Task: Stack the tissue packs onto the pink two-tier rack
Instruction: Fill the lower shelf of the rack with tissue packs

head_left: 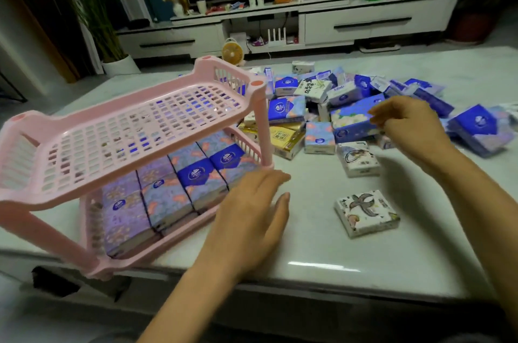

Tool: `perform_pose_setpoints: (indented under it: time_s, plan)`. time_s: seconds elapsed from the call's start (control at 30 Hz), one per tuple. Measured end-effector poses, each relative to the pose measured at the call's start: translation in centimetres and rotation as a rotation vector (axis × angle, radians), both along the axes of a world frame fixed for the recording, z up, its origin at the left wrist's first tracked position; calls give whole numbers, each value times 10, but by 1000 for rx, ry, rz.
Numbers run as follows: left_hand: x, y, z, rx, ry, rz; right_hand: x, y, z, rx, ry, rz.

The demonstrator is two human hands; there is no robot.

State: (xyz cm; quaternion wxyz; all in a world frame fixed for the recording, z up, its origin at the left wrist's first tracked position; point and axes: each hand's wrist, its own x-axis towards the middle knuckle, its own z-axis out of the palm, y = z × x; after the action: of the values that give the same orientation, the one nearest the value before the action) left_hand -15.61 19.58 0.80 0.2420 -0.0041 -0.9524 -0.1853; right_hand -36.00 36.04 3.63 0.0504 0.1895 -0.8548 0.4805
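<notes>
A pink two-tier rack (pixel 131 143) stands on the left of the table. Its lower tier is filled with several blue and purple tissue packs (pixel 165 194) lying side by side; its top tier is bare. My left hand (pixel 252 216) hovers flat with straight fingers just right of the rack's lower tier, holding nothing. My right hand (pixel 406 124) reaches into a pile of loose tissue packs (pixel 322 107), its fingers curled and pinching the edge of a blue floral pack (pixel 353 121). Two white patterned packs (pixel 367 212) (pixel 358 159) lie apart, nearer the front.
The pale glossy table (pixel 322 272) has its front edge close to me. Behind it runs a white TV cabinet (pixel 364 23) with cups and plants, a small yellow fan (pixel 232 52) on the floor and a potted plant (pixel 120 62) at the left.
</notes>
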Motion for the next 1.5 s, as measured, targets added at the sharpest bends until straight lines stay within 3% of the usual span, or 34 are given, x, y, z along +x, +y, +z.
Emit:
perform_pose_setpoints:
  time_s: [0.13,0.27,0.33,0.4,0.47,0.57,0.73,0.97,1.07,1.17,1.27,1.4,1.5]
  plan:
    - [-18,26,-6,-9,-71,-90,-10,16,2,78,-128,53]
    - [-38,42,-11,26,-78,-83,-16,22,4,-37,-138,-23]
    - [-49,50,-11,39,-90,-71,-20,16,0,-66,-69,-134]
    - [-60,57,-10,54,-88,-75,-23,6,-6,47,80,-185]
    - [-69,63,-9,58,-98,-73,-25,-3,-11,250,175,-93]
    - [-77,67,-10,101,-122,-67,-32,-10,-14,403,133,27]
    - [-85,61,-10,105,-124,-56,-46,-23,-14,370,220,62]
    - [-93,41,-6,157,-46,-34,-67,-38,-14,572,474,15]
    - [-96,36,-8,234,-17,-25,-67,-37,-13,478,520,32]
    - [-94,33,-10,323,14,-2,-60,-31,9,108,382,18]
    - [-90,29,-7,373,84,2,-46,-17,46,-206,48,130]
    - [-82,29,-3,387,177,2,-20,-8,54,-193,-441,445]
    - [-75,29,-6,295,201,15,-5,-11,39,-174,-589,528]
